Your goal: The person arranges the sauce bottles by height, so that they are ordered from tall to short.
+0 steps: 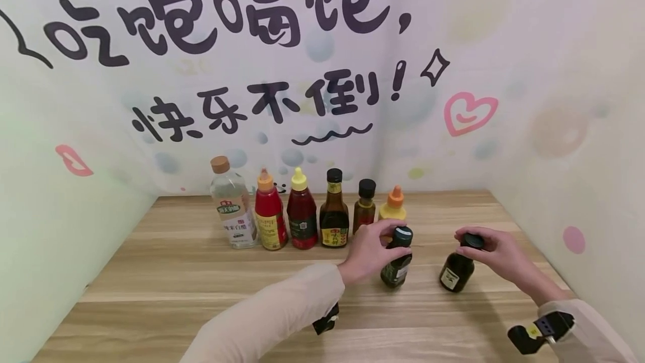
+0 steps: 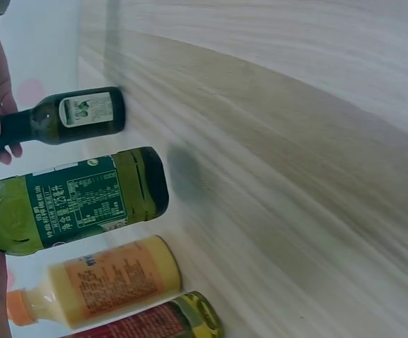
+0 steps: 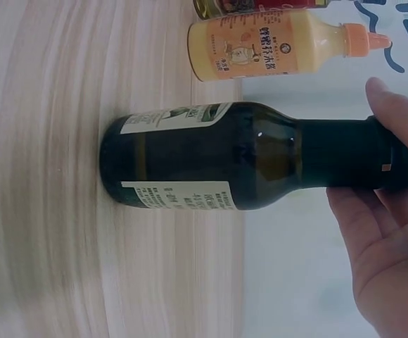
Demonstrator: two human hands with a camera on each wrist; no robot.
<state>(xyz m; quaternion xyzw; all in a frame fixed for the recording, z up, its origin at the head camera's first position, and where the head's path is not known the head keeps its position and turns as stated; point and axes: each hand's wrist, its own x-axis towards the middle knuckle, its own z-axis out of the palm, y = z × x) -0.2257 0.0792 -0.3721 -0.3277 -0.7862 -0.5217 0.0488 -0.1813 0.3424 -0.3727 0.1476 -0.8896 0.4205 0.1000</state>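
In the head view my left hand (image 1: 370, 251) grips a small oil bottle with a green label (image 1: 395, 274) by its dark cap and neck. The left wrist view shows its base over the wood, with a shadow beside it. My right hand (image 1: 496, 254) holds a dark glass bottle with a white label (image 1: 456, 271) round its capped neck, thumb on one side and fingers on the other. That bottle stands a little tilted to the right of the oil bottle. Just behind the left hand is a yellow honey mustard squeeze bottle (image 3: 260, 46) with an orange tip, partly hidden in the head view.
Along the back of the wooden table (image 1: 227, 307) a row runs from a clear white vinegar bottle (image 1: 234, 206) through a ketchup bottle (image 1: 270, 214), a dark red squeeze bottle (image 1: 302, 214), a soy sauce bottle (image 1: 334, 212) and a small black-capped bottle (image 1: 364, 206). Printed cloth hangs behind.
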